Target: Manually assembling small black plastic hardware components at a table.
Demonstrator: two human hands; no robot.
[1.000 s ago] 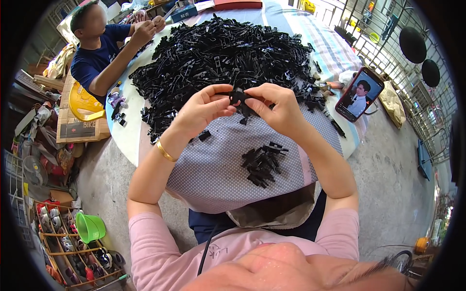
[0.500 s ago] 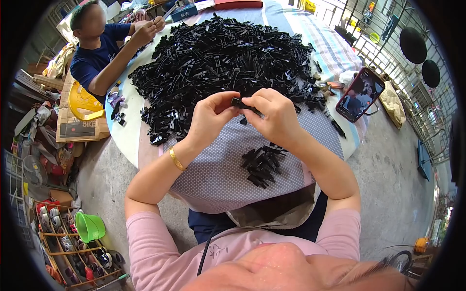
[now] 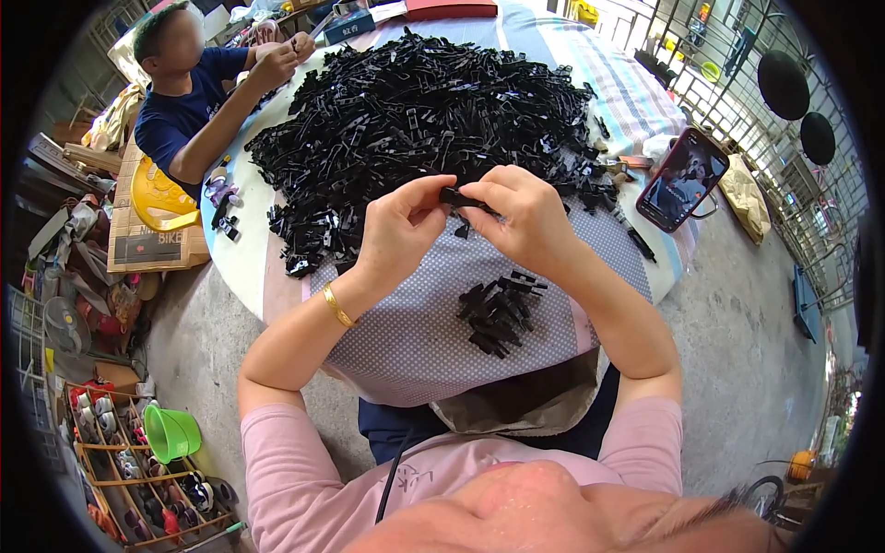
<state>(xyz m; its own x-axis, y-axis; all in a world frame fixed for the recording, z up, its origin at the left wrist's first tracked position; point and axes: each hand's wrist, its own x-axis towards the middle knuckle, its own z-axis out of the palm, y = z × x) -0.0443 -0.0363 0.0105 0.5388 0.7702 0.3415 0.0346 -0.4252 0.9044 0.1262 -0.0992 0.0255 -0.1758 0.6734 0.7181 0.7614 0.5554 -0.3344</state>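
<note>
Between my two hands, above the near side of the table, is a small black plastic clip (image 3: pixel 455 196). My left hand (image 3: pixel 404 230) pinches one end of it with thumb and fingertips. The fingers of my right hand (image 3: pixel 524 219) close on its other end. Just past my hands rises a wide heap of black clips (image 3: pixel 415 115), many with thin wire-like parts. Nearer to me, a small pile of black clips (image 3: pixel 500 313) lies on the dotted cloth (image 3: pixel 396 346).
A phone (image 3: pixel 684 180) with a lit screen stands at the table's right. At the far left, another person (image 3: pixel 189 106) handles something small with both hands. A yellow chair (image 3: pixel 161 194), a green bucket (image 3: pixel 171 433) and a shoe rack (image 3: pixel 129 477) are on the left.
My hands have barely shifted and still grip the clip between them. The picture on the phone screen has changed. The other person's hands have moved slightly.
</note>
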